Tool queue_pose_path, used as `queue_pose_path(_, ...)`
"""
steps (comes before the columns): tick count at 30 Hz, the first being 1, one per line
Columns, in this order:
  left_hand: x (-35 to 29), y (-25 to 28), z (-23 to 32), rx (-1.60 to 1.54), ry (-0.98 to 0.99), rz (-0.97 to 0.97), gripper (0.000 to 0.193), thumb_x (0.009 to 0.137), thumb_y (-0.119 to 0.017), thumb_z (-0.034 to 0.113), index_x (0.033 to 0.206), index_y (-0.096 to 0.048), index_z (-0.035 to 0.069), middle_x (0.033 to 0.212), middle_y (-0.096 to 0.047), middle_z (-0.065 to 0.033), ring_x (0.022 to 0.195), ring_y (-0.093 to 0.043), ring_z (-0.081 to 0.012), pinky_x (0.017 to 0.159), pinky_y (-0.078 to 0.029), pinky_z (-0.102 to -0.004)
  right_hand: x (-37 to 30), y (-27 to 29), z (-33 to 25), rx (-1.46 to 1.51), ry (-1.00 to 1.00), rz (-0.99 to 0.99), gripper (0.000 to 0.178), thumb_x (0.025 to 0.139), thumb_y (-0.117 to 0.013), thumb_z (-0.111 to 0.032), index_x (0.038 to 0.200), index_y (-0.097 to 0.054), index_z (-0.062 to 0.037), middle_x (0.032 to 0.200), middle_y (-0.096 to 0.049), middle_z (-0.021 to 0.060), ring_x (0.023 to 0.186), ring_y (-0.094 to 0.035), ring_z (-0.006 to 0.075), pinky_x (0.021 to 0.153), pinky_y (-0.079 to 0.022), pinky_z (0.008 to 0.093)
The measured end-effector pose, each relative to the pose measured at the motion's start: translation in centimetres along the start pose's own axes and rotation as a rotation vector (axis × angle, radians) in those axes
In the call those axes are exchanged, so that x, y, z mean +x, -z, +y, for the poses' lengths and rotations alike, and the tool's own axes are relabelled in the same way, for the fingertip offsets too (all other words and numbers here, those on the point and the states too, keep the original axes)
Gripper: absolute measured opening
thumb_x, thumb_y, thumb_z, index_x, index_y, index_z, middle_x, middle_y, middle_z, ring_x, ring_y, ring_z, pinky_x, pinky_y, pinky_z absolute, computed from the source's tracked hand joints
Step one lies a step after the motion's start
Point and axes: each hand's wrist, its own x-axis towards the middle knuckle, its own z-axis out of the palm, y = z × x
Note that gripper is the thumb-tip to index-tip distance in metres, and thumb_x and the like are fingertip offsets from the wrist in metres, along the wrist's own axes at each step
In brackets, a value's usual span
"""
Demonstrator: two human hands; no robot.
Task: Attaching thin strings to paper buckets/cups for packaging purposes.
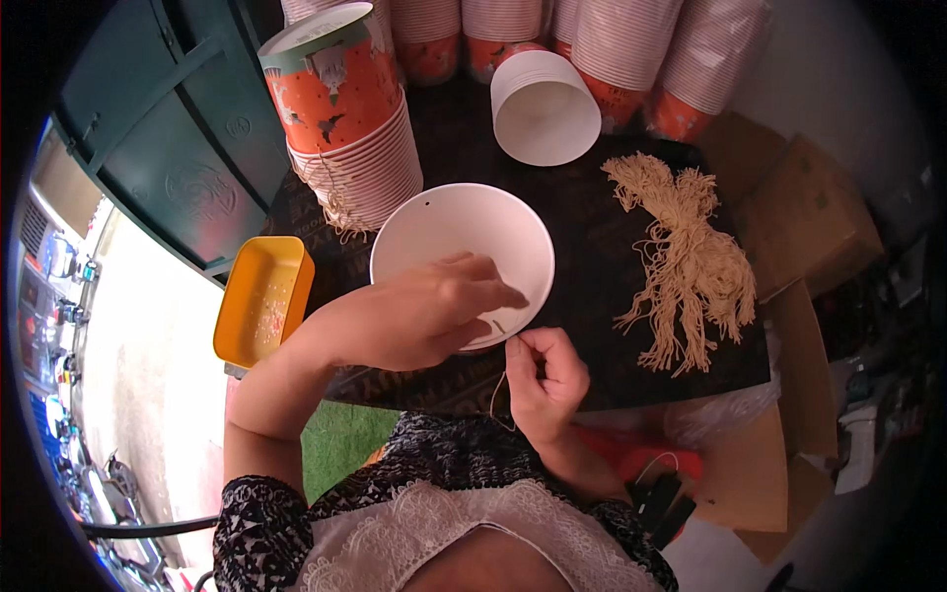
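The left hand [419,316] is reaching over the near rim of a white paper bucket [462,259], its fingers drawn narrow and pinched on what appears to be the end of a beige cord [500,380] just inside the wall. The right hand [545,380] is sitting just beside and below the left, thumb and forefinger closed on the same cord outside the rim, with the slack hanging down toward the person's lap. The bucket is lying on the dark tabletop [592,227] directly beyond both hands; a small hole is showing near its far rim. By the look of it, the threading of a cord handle through the near wall is the step in hand, and the next move would call for a steady pull from inside while the outer fingers feed cord. A bundle of cut cords [691,261] is lying to the right of the right hand, a stack of orange printed buckets [345,118] beyond the left, and a yellow tray [261,296] to its left.
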Motion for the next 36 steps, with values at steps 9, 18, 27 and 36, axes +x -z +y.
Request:
queue_pose_path(9,-0.4,-1.3,1.3,-0.082,0.192,0.098,0.011,0.085,-0.064,0.009,0.085,-0.062,-0.003,0.073,-0.062,-0.019,0.072,-0.063,-0.0379,0.066,-0.048,-0.0421,0.2,0.5,1.1,0.23,-0.268,-0.049,0.011,0.094,-0.063,-0.007,0.084,-0.061,-0.002,0.064,-0.051,-0.006,0.054,-0.04,0.0005,0.047,-0.032,0.0192)
queue_pose_path(18,-0.4,-1.8,1.4,-0.414,0.264,0.3,0.009,0.086,-0.065,0.004,0.082,-0.061,-0.002,0.073,-0.06,-0.0053,0.067,-0.058,-0.0143,0.059,-0.045,-0.0281,2.5,1.0,1.9,0.348,-0.419,-0.322,0.019,0.099,-0.06,-0.017,0.091,-0.064,0.0002,0.074,-0.062,0.0,0.067,-0.051,0.0048,0.06,-0.042,0.0218)
queue_pose_path(27,0.6,-2.5,-0.4,-0.751,0.386,0.231,0.009,0.088,-0.069,0.006,0.085,-0.067,-0.002,0.065,-0.061,-0.0005,0.054,-0.054,-0.0058,0.047,-0.041,-0.0229,4.5,3.0,0.1,0.253,-0.476,-0.35,0.018,0.096,-0.059,-0.014,0.083,-0.064,-0.0027,0.064,-0.051,-0.0067,0.057,-0.043,0.0002,0.05,-0.033,0.0192)
queue_pose_path(36,1.5,-3.0,0.1,-0.559,0.341,0.245,0.011,0.084,-0.072,0.007,0.086,-0.067,-0.002,0.064,-0.061,-0.0023,0.053,-0.055,-0.0073,0.047,-0.043,-0.0234,7.9,4.1,-3.3,0.159,-0.357,-0.443,0.015,0.094,-0.062,-0.012,0.091,-0.067,0.0024,0.07,-0.058,-0.0048,0.064,-0.047,0.0008,0.055,-0.038,0.0187)
